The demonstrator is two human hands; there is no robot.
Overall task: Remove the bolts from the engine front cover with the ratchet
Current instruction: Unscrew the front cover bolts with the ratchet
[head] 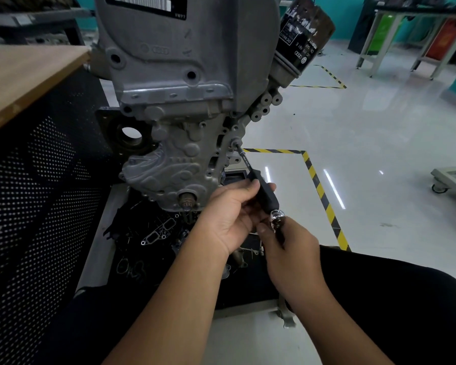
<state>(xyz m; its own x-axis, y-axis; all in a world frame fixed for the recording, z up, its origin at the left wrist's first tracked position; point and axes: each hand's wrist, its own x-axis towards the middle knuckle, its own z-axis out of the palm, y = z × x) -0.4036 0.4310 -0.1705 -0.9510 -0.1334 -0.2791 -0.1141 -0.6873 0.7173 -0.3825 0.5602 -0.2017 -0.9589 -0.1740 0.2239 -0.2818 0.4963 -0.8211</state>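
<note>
Grey engine (184, 83) upright at centre, front cover (169, 164) facing near. Ratchet (263, 196) w/ extension reaching far-left onto bolt (236, 141) at cover's right edge. Left hand (229, 219) pinching black extension, prob. to steady it; right hand (290, 246) wrapped round handle, ready to turn.

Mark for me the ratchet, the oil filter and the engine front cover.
ratchet (264, 194): head view, on its black grip between the hands.
oil filter (304, 35): head view, on its dark labelled can.
engine front cover (174, 164): head view, on its grey cast face.
</note>
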